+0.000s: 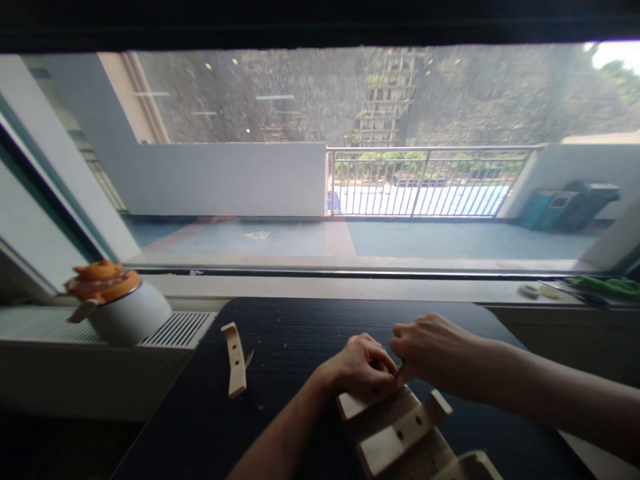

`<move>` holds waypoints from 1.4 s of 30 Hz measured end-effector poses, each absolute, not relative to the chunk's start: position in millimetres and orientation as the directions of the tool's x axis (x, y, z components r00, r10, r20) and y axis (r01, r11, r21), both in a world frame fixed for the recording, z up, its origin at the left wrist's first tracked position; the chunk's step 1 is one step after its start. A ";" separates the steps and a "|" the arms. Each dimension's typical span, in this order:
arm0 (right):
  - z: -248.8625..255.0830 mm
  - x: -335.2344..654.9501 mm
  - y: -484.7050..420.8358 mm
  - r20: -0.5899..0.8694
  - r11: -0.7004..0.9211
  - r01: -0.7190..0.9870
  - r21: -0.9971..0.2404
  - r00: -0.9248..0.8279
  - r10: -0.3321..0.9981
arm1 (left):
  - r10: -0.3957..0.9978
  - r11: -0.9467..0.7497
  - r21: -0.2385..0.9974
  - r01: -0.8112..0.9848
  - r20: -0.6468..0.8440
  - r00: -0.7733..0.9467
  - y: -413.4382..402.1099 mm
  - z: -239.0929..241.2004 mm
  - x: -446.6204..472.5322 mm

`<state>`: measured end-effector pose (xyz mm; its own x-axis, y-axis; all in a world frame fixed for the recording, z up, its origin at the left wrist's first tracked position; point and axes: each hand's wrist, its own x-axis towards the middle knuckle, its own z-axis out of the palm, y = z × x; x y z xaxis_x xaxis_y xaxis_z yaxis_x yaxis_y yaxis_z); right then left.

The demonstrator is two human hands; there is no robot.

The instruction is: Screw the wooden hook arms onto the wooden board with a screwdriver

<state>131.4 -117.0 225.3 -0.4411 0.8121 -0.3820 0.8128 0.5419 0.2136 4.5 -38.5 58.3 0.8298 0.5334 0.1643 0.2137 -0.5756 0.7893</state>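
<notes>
A pale wooden assembly [400,430] of joined blocks with holes lies on the dark table [280,333] at the lower middle. My left hand [361,367] is closed, with its fingers curled over the far end of the assembly. My right hand [433,350] is pinched together right beside it, its fingertips meeting the left hand's above the wood. Something small and dark sits between the fingertips; I cannot make out what it is. A loose curved wooden strip [235,360] with holes lies to the left, apart from both hands.
A white pot with an orange cat-shaped lid [117,303] stands on the vent sill at the left. Small items and a green thing [607,287] lie on the window ledge at the right. Wood crumbs dot the table. A large window faces a balcony.
</notes>
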 end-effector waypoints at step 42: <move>234.0 142.5 -120.4 -0.328 0.504 0.827 0.247 -0.418 0.847 | 0.544 -0.546 0.806 0.229 0.132 0.829 -42.2 67.5 0.8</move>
<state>142.5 -120.4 234.0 -0.4182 0.8472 -0.3275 0.8274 0.5041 0.2474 0.8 -42.2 67.5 0.8288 0.5438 0.1322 0.2293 -0.5456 0.8061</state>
